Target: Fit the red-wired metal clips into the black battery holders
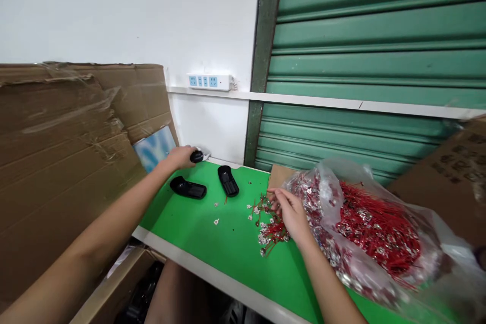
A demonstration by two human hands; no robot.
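My left hand reaches to the far left corner of the green table and is closed round a small black plastic part. Two more black plastic housings lie on the green surface just in front of it. My right hand rests on a loose heap of red wires with silver terminals, its fingers bent and pinching among them. A clear plastic bag full of the same red wires lies just right of that hand.
Large cardboard sheets lean at the left. A white power strip hangs on the wall. A green roller shutter stands behind the table. A cardboard box sits at the far right. A few silver terminals lie scattered on the green surface.
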